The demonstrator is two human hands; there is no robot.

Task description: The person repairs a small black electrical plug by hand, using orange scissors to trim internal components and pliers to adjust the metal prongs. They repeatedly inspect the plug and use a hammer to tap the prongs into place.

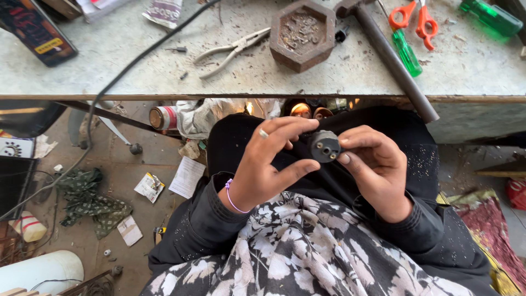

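Both hands hold a small dark round plug (pixel 325 146) over the person's lap, below the front edge of the workbench (pixel 137 66). The right hand (pixel 378 167) pinches it between thumb and fingers, while the left hand (pixel 271 164) closes its fingertips on the other side. Its holed face points up toward the camera, its short axis running roughly left to right between the hands.

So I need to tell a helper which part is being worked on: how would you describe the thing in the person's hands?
Below the front edge of the dusty workbench, over the person's lap, the left hand and right hand meet. Pinched between their fingertips is a small dark round plug-like part. Unlike the tools on the bench, it has small holes in its round face.
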